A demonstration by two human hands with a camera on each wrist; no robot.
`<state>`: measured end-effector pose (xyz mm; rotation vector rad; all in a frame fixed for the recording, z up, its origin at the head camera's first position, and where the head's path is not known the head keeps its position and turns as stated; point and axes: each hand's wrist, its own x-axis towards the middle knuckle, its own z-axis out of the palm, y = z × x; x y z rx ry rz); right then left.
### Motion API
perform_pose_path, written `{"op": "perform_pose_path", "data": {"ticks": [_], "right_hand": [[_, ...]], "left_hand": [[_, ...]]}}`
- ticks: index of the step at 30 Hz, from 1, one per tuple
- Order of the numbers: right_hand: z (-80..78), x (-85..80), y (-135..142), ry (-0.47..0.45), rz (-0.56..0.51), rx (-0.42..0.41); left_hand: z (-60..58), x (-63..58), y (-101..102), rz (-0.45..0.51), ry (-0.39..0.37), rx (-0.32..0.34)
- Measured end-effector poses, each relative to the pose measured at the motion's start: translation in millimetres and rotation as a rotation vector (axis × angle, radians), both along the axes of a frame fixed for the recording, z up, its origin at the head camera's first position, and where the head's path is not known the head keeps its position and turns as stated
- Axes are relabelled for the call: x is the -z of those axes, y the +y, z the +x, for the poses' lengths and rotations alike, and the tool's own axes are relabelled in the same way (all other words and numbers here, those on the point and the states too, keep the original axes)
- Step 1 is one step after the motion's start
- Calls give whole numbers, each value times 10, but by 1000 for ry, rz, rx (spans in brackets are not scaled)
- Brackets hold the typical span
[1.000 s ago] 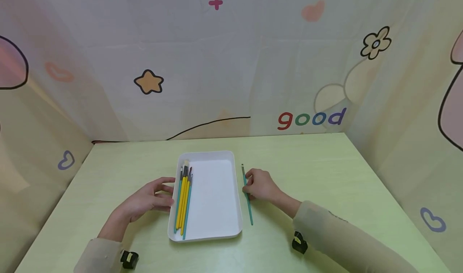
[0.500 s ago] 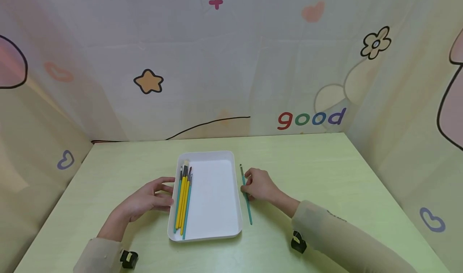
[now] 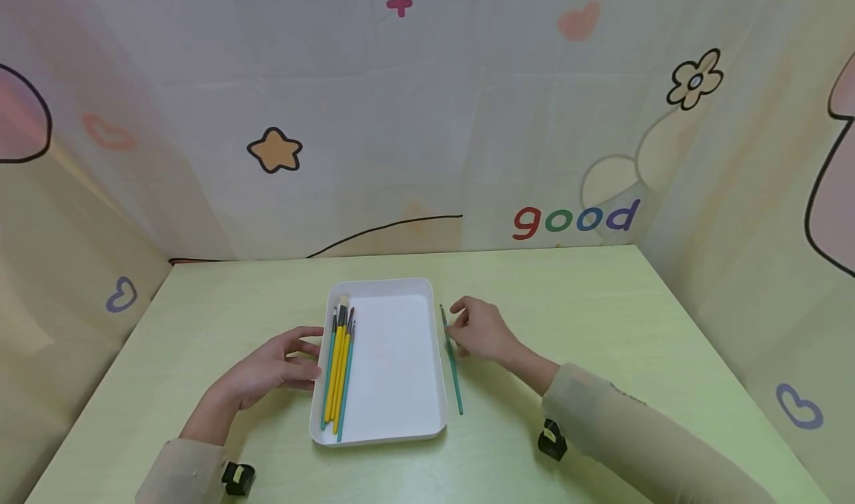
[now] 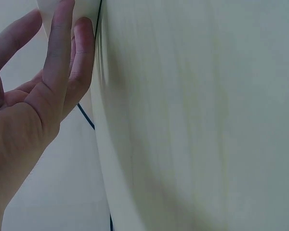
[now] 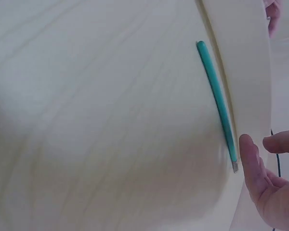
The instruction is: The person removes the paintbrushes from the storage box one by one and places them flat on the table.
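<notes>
One slender teal-handled paintbrush, flat on the pale green wood-grain table, just right of a shallow white rectangular tray; long axis near parallel to the tray's side, bristle end away from the person. Right hand: nearer of the two, thumb and forefinger apart by the bristle end, contact uncertain; the handle runs from them toward the person. Left hand: fingers spread, against the tray's left wall.
</notes>
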<state>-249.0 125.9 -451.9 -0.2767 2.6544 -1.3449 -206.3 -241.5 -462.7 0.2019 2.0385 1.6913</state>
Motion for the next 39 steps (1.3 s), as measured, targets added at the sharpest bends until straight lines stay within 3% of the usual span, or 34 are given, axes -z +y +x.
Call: {"op": "perform_pose_path", "data": {"ticks": [11, 18, 28, 39], "right_hand": [[-34, -216, -108, -58, -278, -41], [-41, -299, -254, -188, -377, -74], [18, -241, -516, -394, -415, -200], [78, -104, -734, -524, -398, -223]], "left_hand": [[-5, -2, 2, -18, -5, -17], [-11, -12, 2, -9, -8, -14], [-8, -16, 2, -6, -23, -16], [-4, -4, 2, -4, -36, -15]]}}
